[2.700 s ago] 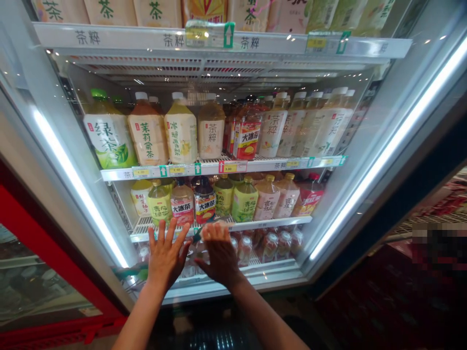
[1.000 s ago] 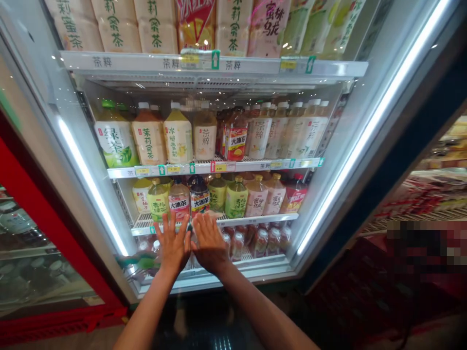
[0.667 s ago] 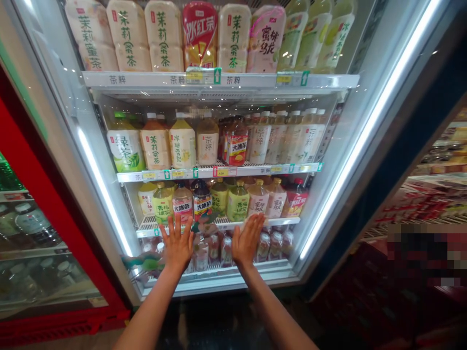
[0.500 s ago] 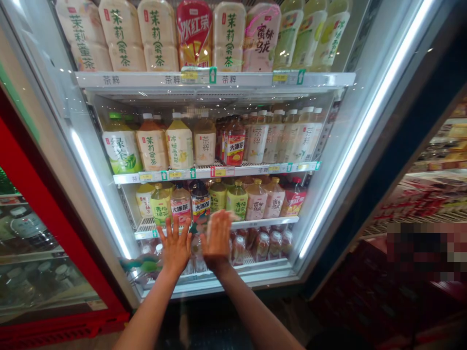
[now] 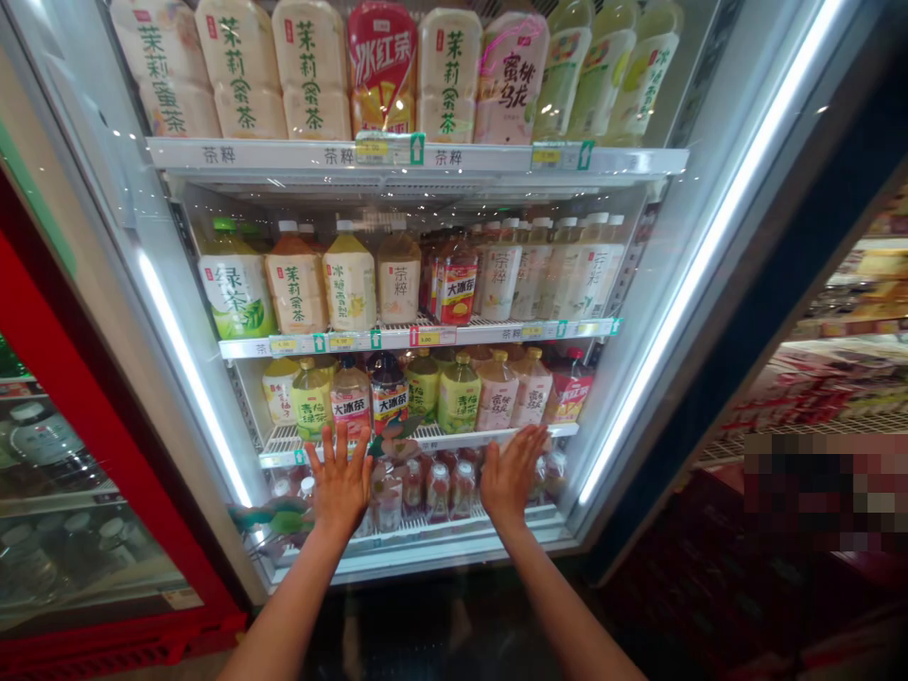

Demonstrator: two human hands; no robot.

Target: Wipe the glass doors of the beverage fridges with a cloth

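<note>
Upright drinks cooler, white-framed glass door (image 5: 134, 236), LED strips lit along both sides of the frame. Left hand (image 5: 340, 487): fully open, fingers spread and pointing up, palm apparently flat on the glass, holding nothing. Right hand (image 5: 512, 478): equally open, fingers fanned and angled up toward the right, apparently flat on the glass too, also holding nothing. Its fingertips come level with the front edge of a white wire shelf (image 5: 468, 438), seen through the door. The hands stand well apart, both on the lower part of the door.

Behind the glass, just above the hands, stand plastic tea bottles with pale green and peach labels (image 5: 459, 397), and a dark bottle with a red-and-yellow label (image 5: 389, 397). Small bottles with pink-toned contents (image 5: 438, 490) crowd the bottom shelf behind the hands. Cream tea pouches with green characters (image 5: 241, 95) fill the top shelf. To the left, a red-framed cooler (image 5: 71, 454) holds clear bottled water (image 5: 28, 558).
</note>
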